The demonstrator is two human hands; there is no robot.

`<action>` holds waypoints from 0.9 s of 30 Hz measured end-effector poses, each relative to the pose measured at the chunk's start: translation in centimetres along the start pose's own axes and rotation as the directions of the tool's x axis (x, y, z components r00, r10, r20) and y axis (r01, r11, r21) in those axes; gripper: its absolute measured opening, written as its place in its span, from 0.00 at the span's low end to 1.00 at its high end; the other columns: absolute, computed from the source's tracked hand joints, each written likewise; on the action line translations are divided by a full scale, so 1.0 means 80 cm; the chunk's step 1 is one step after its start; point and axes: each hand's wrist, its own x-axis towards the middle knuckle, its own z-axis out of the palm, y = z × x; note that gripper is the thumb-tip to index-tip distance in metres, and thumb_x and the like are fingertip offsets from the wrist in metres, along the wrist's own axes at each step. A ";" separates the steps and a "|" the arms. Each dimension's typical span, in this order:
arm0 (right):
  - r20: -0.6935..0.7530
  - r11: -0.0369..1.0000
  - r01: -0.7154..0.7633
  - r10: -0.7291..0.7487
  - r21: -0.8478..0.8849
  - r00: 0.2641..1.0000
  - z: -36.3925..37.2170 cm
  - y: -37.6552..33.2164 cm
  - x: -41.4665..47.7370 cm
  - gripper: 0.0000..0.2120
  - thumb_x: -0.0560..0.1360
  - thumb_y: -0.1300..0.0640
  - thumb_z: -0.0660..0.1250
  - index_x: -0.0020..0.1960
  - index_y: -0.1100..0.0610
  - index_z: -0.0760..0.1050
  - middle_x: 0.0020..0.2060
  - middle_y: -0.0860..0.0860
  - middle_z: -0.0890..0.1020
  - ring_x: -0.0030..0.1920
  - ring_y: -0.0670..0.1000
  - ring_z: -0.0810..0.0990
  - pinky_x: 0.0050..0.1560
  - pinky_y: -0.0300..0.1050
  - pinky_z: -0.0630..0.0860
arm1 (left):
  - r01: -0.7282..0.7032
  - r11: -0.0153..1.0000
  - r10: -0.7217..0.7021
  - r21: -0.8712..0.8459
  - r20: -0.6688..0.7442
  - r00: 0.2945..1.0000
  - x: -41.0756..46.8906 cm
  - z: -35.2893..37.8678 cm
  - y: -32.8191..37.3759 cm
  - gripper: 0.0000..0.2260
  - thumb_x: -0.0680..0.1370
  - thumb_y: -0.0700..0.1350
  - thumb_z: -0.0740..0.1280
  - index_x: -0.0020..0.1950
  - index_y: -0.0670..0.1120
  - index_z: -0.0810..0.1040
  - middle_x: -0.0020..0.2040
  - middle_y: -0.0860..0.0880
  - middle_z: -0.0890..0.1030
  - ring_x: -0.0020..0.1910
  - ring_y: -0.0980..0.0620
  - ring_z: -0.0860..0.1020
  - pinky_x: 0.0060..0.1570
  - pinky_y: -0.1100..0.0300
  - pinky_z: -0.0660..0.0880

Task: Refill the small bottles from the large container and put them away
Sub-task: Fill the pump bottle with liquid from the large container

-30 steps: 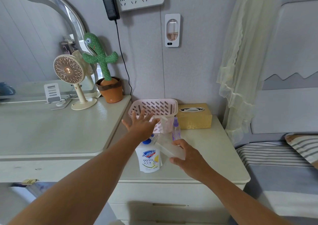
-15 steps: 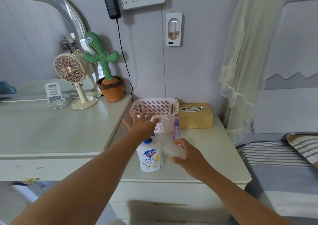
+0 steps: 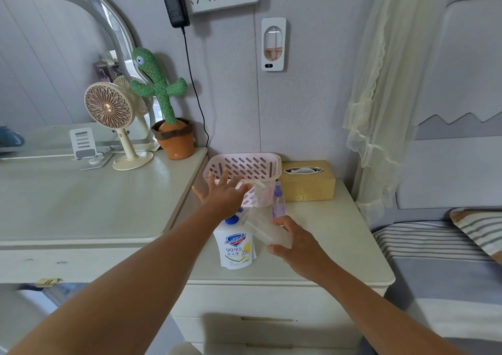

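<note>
Left hand (image 3: 221,195) is out over the white Safeguard hand-wash container (image 3: 235,248), fingers spread wide, the heel of the palm above its blue cap (image 3: 232,219); contact is hard to call. Right hand (image 3: 296,242) grips a clear small bottle (image 3: 267,229), tilted, its neck angled toward that cap. Just behind it a purple spray bottle (image 3: 278,201) stands upright, with a translucent pump bottle (image 3: 261,194) beside it, in front of the pink slotted basket (image 3: 244,161). A gold tissue box (image 3: 307,189) sits right of the basket on the pale worktop (image 3: 339,235).
</note>
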 end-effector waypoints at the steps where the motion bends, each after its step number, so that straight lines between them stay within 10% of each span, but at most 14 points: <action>1: 0.003 1.000 -0.007 0.007 -0.003 1.000 0.001 0.001 0.000 0.23 0.73 0.53 0.70 0.64 0.47 0.64 0.55 0.44 0.69 0.52 0.47 0.73 0.49 0.39 0.76 | -0.006 1.000 0.006 0.018 0.014 1.000 -0.001 0.002 0.000 0.23 0.81 0.61 0.45 0.77 0.61 0.50 0.79 0.51 0.41 0.75 0.41 0.35 0.64 0.27 0.35; 27: -0.014 0.999 0.032 -0.032 -0.008 0.999 -0.004 -0.002 0.004 0.23 0.72 0.50 0.70 0.61 0.44 0.63 0.52 0.42 0.70 0.46 0.43 0.73 0.39 0.27 0.71 | -0.006 1.000 0.006 -0.010 -0.040 0.999 0.007 -0.008 0.000 0.27 0.78 0.67 0.44 0.77 0.62 0.51 0.78 0.52 0.41 0.76 0.43 0.37 0.64 0.29 0.34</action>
